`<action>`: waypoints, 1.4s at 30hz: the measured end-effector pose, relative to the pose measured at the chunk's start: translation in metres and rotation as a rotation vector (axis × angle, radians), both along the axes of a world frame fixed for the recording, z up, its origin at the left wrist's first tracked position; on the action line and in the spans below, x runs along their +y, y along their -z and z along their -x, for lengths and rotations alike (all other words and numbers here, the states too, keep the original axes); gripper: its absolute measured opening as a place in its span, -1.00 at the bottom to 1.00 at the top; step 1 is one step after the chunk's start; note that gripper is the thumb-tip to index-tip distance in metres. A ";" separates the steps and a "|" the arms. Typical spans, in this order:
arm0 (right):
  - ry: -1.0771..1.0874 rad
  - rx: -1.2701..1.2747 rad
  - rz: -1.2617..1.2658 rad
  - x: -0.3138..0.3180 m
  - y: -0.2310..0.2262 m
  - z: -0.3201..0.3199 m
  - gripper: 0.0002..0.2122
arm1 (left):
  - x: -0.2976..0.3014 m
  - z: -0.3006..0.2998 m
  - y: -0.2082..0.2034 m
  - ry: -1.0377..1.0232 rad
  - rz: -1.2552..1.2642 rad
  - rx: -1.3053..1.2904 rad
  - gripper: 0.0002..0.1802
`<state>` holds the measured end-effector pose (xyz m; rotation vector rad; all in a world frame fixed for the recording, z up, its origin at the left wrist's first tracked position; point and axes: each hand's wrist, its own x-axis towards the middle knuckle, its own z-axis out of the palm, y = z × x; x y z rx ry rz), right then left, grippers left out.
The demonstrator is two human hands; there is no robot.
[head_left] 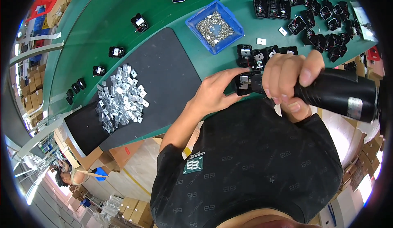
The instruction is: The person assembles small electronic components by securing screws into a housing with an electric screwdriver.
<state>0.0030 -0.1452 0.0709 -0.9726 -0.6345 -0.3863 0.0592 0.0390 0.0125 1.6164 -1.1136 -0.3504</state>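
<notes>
My left hand grips a small black plastic housing between thumb and fingers at the table's near edge. A silvery metal plate shows inside that housing. Wrapped around a black electric screwdriver is my right hand. The tool lies nearly level, its nose end pointing left at the housing; its tip is hidden. Just beyond my hands stand several black housings, with metal plates in some of them.
A blue tray of small screws sits beyond my hands. Many metal plates are heaped on a dark mat at left. More black housings crowd the far right; others lie along the green belt. A person is at lower left.
</notes>
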 end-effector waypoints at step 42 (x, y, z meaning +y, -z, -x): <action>0.404 -0.138 0.111 -0.079 0.001 0.034 -0.38 | -0.069 -0.115 0.030 0.044 -0.778 -0.465 -0.83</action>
